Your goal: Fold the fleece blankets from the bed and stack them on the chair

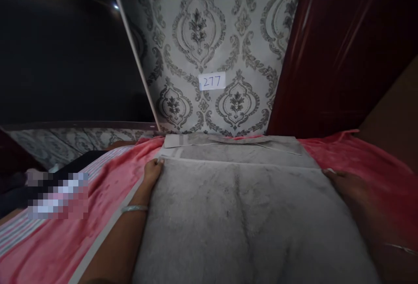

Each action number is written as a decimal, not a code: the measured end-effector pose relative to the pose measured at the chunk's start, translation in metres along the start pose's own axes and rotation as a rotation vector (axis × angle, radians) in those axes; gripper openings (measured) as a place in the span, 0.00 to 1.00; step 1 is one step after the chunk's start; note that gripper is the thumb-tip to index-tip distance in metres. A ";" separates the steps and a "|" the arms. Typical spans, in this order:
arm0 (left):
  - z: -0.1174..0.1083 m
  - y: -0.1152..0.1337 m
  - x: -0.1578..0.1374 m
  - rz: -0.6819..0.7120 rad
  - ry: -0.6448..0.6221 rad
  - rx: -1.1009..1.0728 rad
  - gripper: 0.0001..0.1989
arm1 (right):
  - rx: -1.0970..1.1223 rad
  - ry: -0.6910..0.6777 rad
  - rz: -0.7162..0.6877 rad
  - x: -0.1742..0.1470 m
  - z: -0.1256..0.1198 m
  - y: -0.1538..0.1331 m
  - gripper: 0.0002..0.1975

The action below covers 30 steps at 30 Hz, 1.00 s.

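Wall: patterned, at the far side.
Dark screen: far left.
Red panel: glossy, far right.
Pink blanket: spread under the cloth, showing left and right.
Gray cloth: in the middle, reaching to the near side, its folded far end near the wall.
Right hand: fingers curled, gripping the cloth's edge at right.
Left hand: closed, thumb on top, pinching the same edge at left.
Card: on the wall, reading 277.
Bracelet: on the left wrist.
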<state>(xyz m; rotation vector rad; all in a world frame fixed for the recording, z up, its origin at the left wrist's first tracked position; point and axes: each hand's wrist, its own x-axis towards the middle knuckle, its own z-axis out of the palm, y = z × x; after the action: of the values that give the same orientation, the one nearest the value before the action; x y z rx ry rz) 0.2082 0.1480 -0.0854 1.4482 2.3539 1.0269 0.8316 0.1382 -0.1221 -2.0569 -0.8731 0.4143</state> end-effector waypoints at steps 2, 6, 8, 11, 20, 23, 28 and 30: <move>0.002 -0.003 0.000 0.039 0.043 0.024 0.12 | 0.078 0.017 0.101 -0.002 0.001 0.000 0.08; 0.004 -0.001 0.005 0.052 0.086 0.050 0.11 | 0.173 0.022 0.073 -0.007 0.001 -0.003 0.07; 0.006 0.000 0.008 0.027 0.078 0.085 0.11 | 0.169 0.024 0.057 -0.009 0.001 -0.003 0.08; 0.006 0.000 0.012 0.025 0.059 0.113 0.11 | 0.174 0.031 0.038 -0.008 0.003 -0.003 0.08; -0.003 0.002 0.013 0.234 0.084 0.012 0.10 | 0.260 0.147 -0.361 -0.011 -0.004 0.002 0.16; -0.007 0.003 0.007 0.307 0.219 -0.058 0.11 | 0.334 0.237 -0.373 -0.015 -0.011 -0.003 0.19; -0.008 0.001 0.003 0.316 0.294 -0.097 0.11 | 0.402 0.285 -0.358 -0.017 -0.012 -0.006 0.22; -0.008 0.000 0.004 0.331 0.283 -0.102 0.11 | 0.391 0.285 -0.369 -0.015 -0.010 -0.003 0.22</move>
<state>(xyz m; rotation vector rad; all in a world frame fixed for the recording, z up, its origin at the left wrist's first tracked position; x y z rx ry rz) 0.2024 0.1479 -0.0786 1.7960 2.2413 1.5019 0.8255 0.1231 -0.1136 -1.5106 -0.8916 0.0755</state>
